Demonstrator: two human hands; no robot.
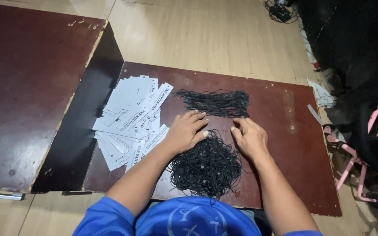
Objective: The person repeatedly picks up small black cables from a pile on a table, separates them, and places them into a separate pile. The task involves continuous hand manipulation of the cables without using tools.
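Loosely spread, the left hand [185,130] lies palm-down on the upper edge of the tangled black cord pile [206,166], gripping nothing. Right hand [250,136] pinches at cords where that pile meets the straightened cord bundle [215,102] just beyond it; whether a cord is caught, I cannot tell. White paper tags [130,120] fan out left of the pile. Bare dark brown board [289,144] stretches right of the pile to its edge.

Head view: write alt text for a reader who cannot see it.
A person's left hand and right hand rest on a tangled pile of black string loops on a dark red board. A straightened bundle of strings lies beyond, white paper tags to the left.
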